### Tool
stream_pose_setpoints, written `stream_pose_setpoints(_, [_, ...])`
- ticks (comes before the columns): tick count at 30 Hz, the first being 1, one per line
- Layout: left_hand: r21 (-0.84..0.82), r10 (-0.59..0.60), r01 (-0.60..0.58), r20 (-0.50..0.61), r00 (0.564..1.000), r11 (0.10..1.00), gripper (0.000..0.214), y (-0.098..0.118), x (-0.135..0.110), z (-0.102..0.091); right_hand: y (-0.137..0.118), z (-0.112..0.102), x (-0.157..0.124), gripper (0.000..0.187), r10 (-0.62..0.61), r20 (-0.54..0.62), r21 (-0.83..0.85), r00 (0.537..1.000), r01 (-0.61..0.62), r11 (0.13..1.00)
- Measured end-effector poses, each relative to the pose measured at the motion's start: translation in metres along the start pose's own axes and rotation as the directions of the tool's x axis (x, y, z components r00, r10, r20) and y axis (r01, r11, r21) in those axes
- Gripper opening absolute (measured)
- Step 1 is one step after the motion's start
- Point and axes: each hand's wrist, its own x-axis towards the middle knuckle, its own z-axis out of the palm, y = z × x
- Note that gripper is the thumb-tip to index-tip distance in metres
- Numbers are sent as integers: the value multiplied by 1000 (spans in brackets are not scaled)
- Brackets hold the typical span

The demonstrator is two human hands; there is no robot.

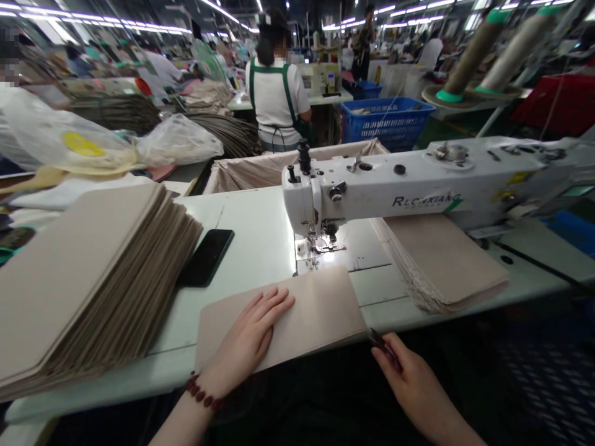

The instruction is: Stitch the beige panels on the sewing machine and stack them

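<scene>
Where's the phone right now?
Head view, left of centre: the phone lies on the table, just right of the taller beige stack, beyond the left hand.

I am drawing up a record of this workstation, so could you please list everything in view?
table: one, pale green, across the middle
sewing machine: one, white, on the table, right of centre
loose panel: one visible, beige, table's front edge
left stack: one, beige, table's left end
right stack: one, beige, partly under the machine arm
phone: one, black, beside the left stack
thread cones: two, brown and pale grey, upper right
plastic crates: at least two, blue, behind the machine
clear plastic: count unclear, upper left
co-worker: nearest one, white top, green straps, background; others too blurred to count
bracelet: one, dark red, left wrist
small pointed tool: one, dark, lower right
left hand: one, bare, on the loose panel
right hand: one, bare, around the tool
</scene>
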Motion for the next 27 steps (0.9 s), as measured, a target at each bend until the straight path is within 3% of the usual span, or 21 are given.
stream_pose_setpoints(7, [-31, -1, 1, -1, 1000, 1000, 51, 1, 1, 1, 7, 18, 0, 19, -42, -72, -117, 997, 33, 993])
stream_pose_setpoints(9, [-75, -30, 28, -20, 999, 997, 45, 14, 6, 0, 7, 20, 3, 20, -47, -77, -121, 996, 38, 992])
stream_pose_setpoints(12, [-228, -68, 60, -27, 997, 972, 34, 50, 23, 3, 8, 24, 6, 20, -49, -94, -126, 994, 37, 991])
stream_pose_setpoints(15, [-372, -35, 30, -6, 999, 928, 23, 90, 47, 15, 10, 25, 6, 21, -48, -104, -135, 993, 34, 990])
stream_pose_setpoints(18, [-389, -25, 29, 15, 1000, 921, 13, 117, 66, 26, 13, 23, 2, 22, -36, -103, -120, 994, 23, 993])
stream_pose_setpoints(27, [-353, -73, 80, 34, 997, 932, 6, 129, 79, 30, 15, 17, -3, 19, -62, -138, -131, 988, 44, 990])
